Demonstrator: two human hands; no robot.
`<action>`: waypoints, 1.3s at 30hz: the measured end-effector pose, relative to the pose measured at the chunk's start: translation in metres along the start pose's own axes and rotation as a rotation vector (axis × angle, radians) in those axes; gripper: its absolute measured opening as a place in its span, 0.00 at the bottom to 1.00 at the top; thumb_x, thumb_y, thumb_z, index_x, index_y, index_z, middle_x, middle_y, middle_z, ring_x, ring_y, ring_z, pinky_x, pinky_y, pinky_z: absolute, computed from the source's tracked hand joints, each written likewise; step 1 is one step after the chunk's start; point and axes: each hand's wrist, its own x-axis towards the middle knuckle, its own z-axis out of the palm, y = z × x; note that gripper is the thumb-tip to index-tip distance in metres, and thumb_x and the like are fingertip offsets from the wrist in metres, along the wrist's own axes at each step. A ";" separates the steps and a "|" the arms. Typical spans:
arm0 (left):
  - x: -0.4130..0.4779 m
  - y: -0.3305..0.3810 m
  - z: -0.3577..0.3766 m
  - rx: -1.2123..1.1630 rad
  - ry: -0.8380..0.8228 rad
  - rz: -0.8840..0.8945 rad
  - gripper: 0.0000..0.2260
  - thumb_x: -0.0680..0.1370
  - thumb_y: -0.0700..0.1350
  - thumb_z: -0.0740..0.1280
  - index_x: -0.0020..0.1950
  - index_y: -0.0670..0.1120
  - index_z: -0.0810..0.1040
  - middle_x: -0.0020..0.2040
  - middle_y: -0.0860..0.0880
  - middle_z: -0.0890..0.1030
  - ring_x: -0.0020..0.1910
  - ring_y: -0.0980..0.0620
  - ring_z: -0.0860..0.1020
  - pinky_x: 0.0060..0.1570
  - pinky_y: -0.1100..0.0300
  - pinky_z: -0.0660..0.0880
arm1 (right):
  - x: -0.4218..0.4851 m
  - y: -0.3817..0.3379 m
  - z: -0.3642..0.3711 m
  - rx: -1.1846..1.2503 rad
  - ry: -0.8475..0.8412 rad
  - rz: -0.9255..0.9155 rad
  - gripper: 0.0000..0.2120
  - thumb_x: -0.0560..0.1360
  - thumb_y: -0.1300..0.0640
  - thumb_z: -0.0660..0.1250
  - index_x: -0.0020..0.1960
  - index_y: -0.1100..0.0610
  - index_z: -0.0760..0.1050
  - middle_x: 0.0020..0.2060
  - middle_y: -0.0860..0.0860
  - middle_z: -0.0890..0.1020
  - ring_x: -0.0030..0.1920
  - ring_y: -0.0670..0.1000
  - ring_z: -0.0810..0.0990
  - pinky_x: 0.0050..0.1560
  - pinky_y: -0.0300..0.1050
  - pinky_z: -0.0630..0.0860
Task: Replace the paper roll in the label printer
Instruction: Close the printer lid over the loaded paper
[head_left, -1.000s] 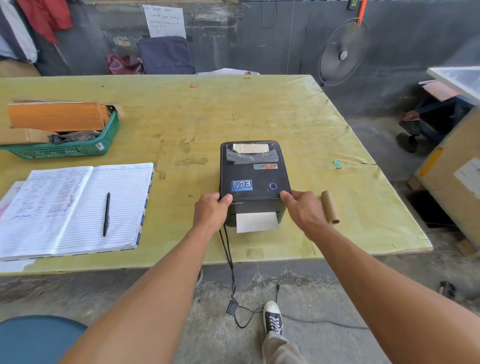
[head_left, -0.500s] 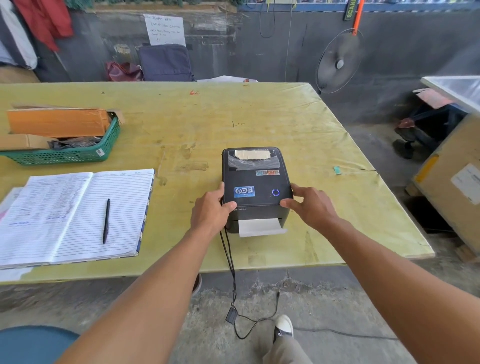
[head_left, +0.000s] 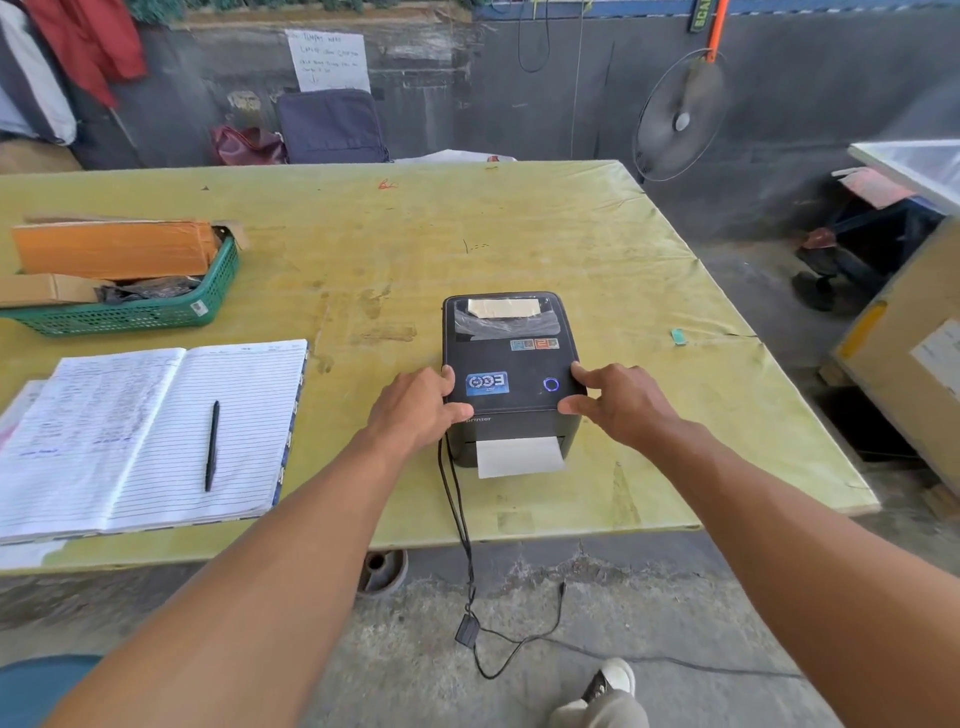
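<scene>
A black label printer (head_left: 511, 358) stands with its lid down near the front edge of the yellow-green table (head_left: 467, 234). A strip of white label paper (head_left: 519, 457) sticks out of its front slot. My left hand (head_left: 415, 410) grips the printer's left side, thumb on the lid. On the right front corner my right hand (head_left: 618, 405) holds on, with index finger and thumb pressed against the lid's edge. The roll inside is hidden by the lid.
An open notebook (head_left: 156, 431) with a pen (head_left: 211, 447) lies at the left, behind it a green basket (head_left: 130, 314) of boxes. The printer's cable (head_left: 467, 545) hangs off the table to the floor. A wooden crate (head_left: 904, 364) stands to the right and a fan (head_left: 680, 119) beyond the table.
Both hands slid from the printer's front corners up along its sides. The cardboard core seen beside my right hand a second ago is out of sight now.
</scene>
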 end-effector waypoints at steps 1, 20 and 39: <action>0.000 -0.001 0.000 -0.014 0.003 -0.004 0.28 0.77 0.53 0.70 0.75 0.51 0.67 0.67 0.43 0.77 0.62 0.41 0.75 0.55 0.52 0.73 | -0.001 -0.001 0.000 0.008 0.000 -0.004 0.31 0.77 0.45 0.69 0.76 0.52 0.66 0.55 0.58 0.83 0.46 0.54 0.73 0.47 0.45 0.68; 0.000 -0.007 0.013 -0.126 0.057 -0.037 0.28 0.76 0.53 0.70 0.75 0.53 0.67 0.64 0.44 0.80 0.60 0.42 0.77 0.57 0.51 0.75 | -0.004 -0.001 0.003 0.017 0.008 0.027 0.30 0.78 0.43 0.66 0.77 0.49 0.64 0.55 0.57 0.82 0.54 0.57 0.76 0.48 0.45 0.67; 0.001 -0.006 0.015 -0.168 0.069 -0.047 0.29 0.76 0.52 0.71 0.75 0.52 0.66 0.67 0.44 0.77 0.64 0.43 0.76 0.59 0.54 0.73 | -0.007 -0.001 0.003 0.033 0.005 0.037 0.30 0.78 0.42 0.67 0.77 0.48 0.64 0.53 0.54 0.83 0.48 0.55 0.75 0.46 0.44 0.66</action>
